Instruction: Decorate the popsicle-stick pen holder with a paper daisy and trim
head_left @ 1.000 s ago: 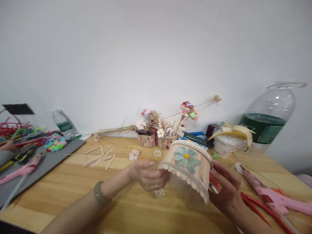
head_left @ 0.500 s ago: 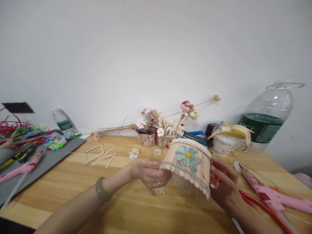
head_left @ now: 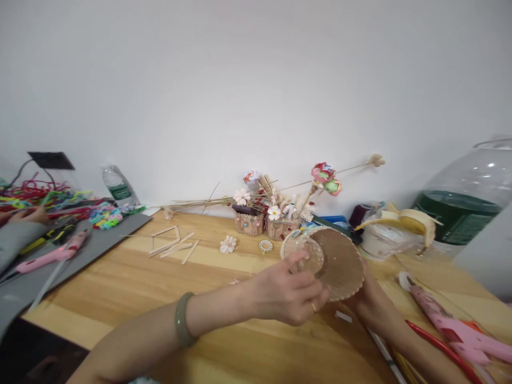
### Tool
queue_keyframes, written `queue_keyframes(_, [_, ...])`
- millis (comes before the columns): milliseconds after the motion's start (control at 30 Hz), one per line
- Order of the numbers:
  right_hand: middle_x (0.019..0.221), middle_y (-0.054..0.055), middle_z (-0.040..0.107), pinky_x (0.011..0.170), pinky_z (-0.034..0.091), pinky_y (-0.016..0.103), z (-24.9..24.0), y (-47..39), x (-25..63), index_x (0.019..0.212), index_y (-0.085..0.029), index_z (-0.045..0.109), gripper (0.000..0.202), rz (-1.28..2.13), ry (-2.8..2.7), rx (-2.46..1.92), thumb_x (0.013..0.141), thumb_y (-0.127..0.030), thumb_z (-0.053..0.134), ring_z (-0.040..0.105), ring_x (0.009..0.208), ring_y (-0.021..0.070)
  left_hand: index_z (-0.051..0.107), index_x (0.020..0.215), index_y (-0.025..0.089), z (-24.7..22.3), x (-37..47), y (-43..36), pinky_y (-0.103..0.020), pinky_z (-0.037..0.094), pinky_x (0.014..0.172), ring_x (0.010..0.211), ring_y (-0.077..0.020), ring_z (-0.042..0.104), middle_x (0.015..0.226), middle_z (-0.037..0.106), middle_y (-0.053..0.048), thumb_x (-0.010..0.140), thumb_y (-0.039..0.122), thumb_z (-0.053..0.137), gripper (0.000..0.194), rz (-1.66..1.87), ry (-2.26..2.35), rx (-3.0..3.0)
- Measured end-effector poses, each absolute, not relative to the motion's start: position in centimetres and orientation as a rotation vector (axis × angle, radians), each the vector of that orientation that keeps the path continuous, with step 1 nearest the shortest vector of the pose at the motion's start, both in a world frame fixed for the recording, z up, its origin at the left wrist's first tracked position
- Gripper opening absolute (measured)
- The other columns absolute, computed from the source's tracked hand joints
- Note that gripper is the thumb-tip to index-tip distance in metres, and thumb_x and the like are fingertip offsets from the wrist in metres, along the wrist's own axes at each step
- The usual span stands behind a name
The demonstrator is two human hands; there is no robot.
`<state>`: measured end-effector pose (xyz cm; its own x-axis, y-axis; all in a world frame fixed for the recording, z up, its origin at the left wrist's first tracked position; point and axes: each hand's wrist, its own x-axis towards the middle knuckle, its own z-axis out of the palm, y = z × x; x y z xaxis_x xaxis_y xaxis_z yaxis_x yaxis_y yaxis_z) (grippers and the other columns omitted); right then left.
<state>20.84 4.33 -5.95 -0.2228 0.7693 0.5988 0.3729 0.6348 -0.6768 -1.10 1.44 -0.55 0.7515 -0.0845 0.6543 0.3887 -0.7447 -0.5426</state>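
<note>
The craft-stick pot (head_left: pixel 344 266) is tilted so that a round brown face with a scalloped rim points toward me. A clear round plastic piece (head_left: pixel 314 256) shows at the left of that face. Across this side lies my left hand (head_left: pixel 290 293), fingers curled at the plastic and the rim, index finger touching the clear piece. Gripping the pot from the right and behind is my right hand (head_left: pixel 366 293), its fingers mostly hidden. Beyond the pot are a white ring (head_left: pixel 265 246) and a white flower (head_left: pixel 228 244).
Loose craft sticks (head_left: pixel 172 246) lie left. Two decorated pots (head_left: pixel 248 221) with flowers stand against the wall. At right are a banana peel (head_left: pixel 412 220), a large bottle (head_left: pixel 460 213) and a pink glue gun (head_left: pixel 452 325). Another person's hand (head_left: pixel 34 214) is far left.
The pot has turned from showing its blue-flowered side to showing a round brown face. My left hand has moved right, from the lower rim onto that face. The view has shifted slightly.
</note>
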Motion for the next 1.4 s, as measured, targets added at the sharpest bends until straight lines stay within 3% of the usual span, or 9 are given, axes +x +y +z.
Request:
queue_keyframes(167, [0.138,0.013,0.034,0.094,0.041,0.051,-5.6,5.0,20.2,0.139,-0.028,0.015,0.079,0.704,-1.790,-0.857,0.078,-0.039,0.065,0.044,0.120,0.0291,0.064,0.091,0.011,0.1,1.1,2.2,-0.040,0.043,0.088,0.076,-0.0164,0.058,0.075,0.066,-0.005,0.086,0.012,0.046,0.019,-0.825,-0.716,-2.397])
queue_keyframes(300, [0.137,0.011,0.039,0.096,0.043,0.043,-5.4,4.8,19.0,0.138,-0.030,0.011,0.090,0.907,-1.735,-0.907,0.072,-0.044,0.070,0.047,0.119,0.0240,0.068,0.091,0.017,1.6,1.7,3.9,-0.044,0.041,0.090,0.095,-0.0241,0.058,0.093,0.069,-0.009,0.080,0.021,0.055,0.017,-0.901,-1.051,-2.917])
queue_keyframes(400, [0.134,0.013,0.041,0.090,0.047,0.043,-5.6,5.1,18.4,0.138,-0.027,0.010,0.096,0.995,-1.656,-0.969,0.068,-0.045,0.072,0.052,0.112,0.0252,0.070,0.089,0.023,2.5,1.7,5.4,-0.035,0.045,0.086,0.093,-0.0204,0.061,0.098,0.070,-0.003,0.078,0.021,0.057,0.017,-0.991,-1.137,-3.031])
queue_keyframes(600, [0.125,0.011,0.048,0.084,0.049,0.047,-5.2,5.6,18.5,0.140,-0.023,0.022,0.069,1.194,-1.544,-1.078,0.083,-0.026,0.061,0.056,0.102,0.0243,0.068,0.100,0.018,2.9,0.6,7.3,-0.027,0.050,0.068,0.074,-0.0170,0.065,0.081,0.073,-0.003,0.073,0.032,0.066,0.030,-1.307,-1.359,-3.092])
queue_keyframes(767, [0.129,0.010,0.046,0.089,0.045,0.049,-4.4,5.2,18.5,0.138,-0.022,0.030,0.059,1.329,-1.450,-1.094,0.086,-0.027,0.059,0.052,0.109,0.0252,0.067,0.099,0.013,2.0,-1.7,8.0,-0.031,0.049,0.076,0.082,-0.0182,0.063,0.092,0.071,-0.009,0.081,0.027,0.056,0.025,-1.766,-1.620,-2.786])
queue_keyframes(900, [0.128,0.011,0.049,0.088,0.046,0.048,-4.0,5.2,18.7,0.137,-0.021,0.031,0.057,1.436,-1.369,-1.092,0.087,-0.030,0.057,0.055,0.106,0.0240,0.067,0.092,0.012,1.1,-3.3,8.3,-0.030,0.050,0.071,0.077,-0.0177,0.064,0.086,0.072,-0.009,0.080,0.023,0.055,0.021,-1.937,-1.712,-2.661])
queue_keyframes(1200, [0.124,0.010,0.051,0.086,0.047,0.045,-2.9,4.9,17.7,0.131,-0.019,0.039,0.049,1.493,-1.344,-1.164,0.087,-0.031,0.057,0.057,0.102,0.0223,0.067,0.089,0.015,-1.0,-3.6,8.2,-0.035,0.049,0.080,0.086,-0.0187,0.063,0.092,0.070,-0.008,0.079,0.018,0.056,0.015,-1.966,-1.635,-2.672])
queue_keyframes(1400, [0.122,0.010,0.053,0.085,0.048,0.044,-2.3,5.1,17.2,0.131,-0.019,0.040,0.047,1.463,-1.303,-1.265,0.089,-0.035,0.054,0.057,0.101,0.0214,0.065,0.100,0.021,-0.7,-3.6,7.5,-0.044,0.042,0.095,0.104,-0.0220,0.058,0.109,0.066,-0.007,0.078,0.021,0.061,0.022,-1.823,-1.453,-2.827])
